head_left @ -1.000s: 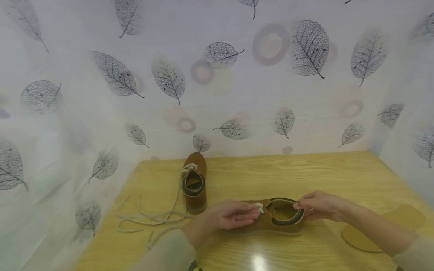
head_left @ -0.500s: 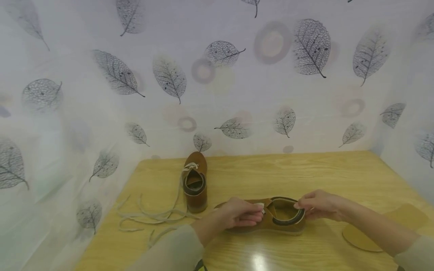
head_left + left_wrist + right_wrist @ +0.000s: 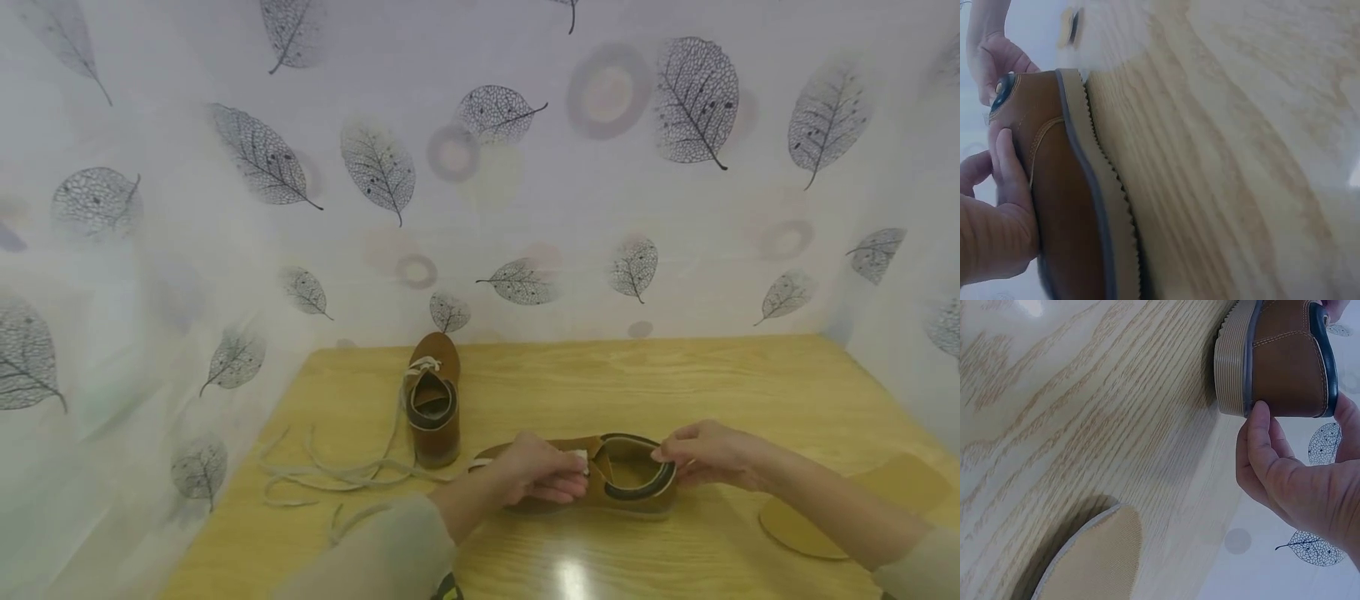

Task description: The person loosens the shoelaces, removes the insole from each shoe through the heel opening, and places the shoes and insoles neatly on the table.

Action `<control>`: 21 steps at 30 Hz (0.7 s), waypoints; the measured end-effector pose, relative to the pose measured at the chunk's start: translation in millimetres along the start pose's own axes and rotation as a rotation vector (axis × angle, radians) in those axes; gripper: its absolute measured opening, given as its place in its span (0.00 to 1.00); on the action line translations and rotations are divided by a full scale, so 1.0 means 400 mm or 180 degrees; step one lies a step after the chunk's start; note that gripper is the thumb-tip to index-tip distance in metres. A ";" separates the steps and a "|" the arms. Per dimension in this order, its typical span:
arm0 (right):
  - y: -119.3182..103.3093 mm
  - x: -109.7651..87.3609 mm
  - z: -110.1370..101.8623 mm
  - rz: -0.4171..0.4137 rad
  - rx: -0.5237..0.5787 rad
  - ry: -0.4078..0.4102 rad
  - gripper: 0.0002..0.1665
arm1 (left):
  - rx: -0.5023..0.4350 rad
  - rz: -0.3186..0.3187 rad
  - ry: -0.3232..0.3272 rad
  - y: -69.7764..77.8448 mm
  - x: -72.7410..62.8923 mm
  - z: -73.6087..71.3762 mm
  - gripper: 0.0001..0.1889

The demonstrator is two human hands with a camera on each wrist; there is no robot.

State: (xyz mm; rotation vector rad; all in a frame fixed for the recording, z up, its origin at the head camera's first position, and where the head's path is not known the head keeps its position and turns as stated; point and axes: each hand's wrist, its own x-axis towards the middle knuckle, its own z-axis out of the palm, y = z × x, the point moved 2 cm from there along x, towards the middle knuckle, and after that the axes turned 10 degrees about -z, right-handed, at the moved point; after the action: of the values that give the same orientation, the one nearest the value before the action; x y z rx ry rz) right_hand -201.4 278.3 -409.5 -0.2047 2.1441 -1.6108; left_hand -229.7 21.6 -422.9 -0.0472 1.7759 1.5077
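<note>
A brown leather shoe (image 3: 622, 496) lies in front of me on the table, toe to the left, its dark-lined opening facing up. My left hand (image 3: 536, 475) is over its front part, and its thumb and forefinger pinch the pale shoelace (image 3: 582, 458) by the tongue. The left wrist view shows that thumb along the shoe's brown side (image 3: 1066, 187); the lace is hidden there. My right hand (image 3: 712, 457) grips the heel, thumb at the collar and fingers behind. In the right wrist view those fingers (image 3: 1260, 434) touch the heel's back, just above the ridged sole (image 3: 1235, 369).
A second brown shoe (image 3: 435, 446) stands behind to the left, toe away from me, laced in white. Long loose laces (image 3: 337, 477) trail over the table's left side. Tan insoles (image 3: 798, 529) lie at the right, beneath my right forearm. A leaf-printed sheet (image 3: 510, 200) surrounds the table (image 3: 712, 383).
My left hand has moved slightly right and its thumb and forefinger have closed on the lace. The right hand stays at the heel. The head view has tilted a little.
</note>
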 end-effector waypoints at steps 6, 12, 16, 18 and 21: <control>0.003 -0.003 -0.006 -0.0019 0.0061 -0.0048 0.25 | -0.0060 0.0416 0.0047 -0.025 0.000 0.002 0.08; 0.002 -0.005 -0.007 -0.0016 0.0126 -0.0044 0.27 | -0.0291 0.0488 0.0099 -0.048 0.008 -0.003 0.09; -0.001 -0.005 -0.006 -0.0051 0.0051 -0.0031 0.26 | -0.0209 0.0324 0.0187 -0.038 0.015 -0.001 0.17; 0.001 -0.006 -0.005 -0.0047 0.0037 0.0005 0.26 | -0.0139 0.0265 0.0190 -0.033 0.014 0.001 0.19; 0.007 -0.007 -0.004 -0.0072 0.0034 0.0022 0.26 | -0.0069 0.0286 0.0155 -0.031 0.008 0.005 0.15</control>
State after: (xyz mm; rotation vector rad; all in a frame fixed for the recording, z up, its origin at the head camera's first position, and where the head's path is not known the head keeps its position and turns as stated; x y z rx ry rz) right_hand -199.1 281.4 -411.0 -0.2209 2.1452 -1.6377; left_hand -224.6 20.8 -434.8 -0.0154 1.8217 1.6021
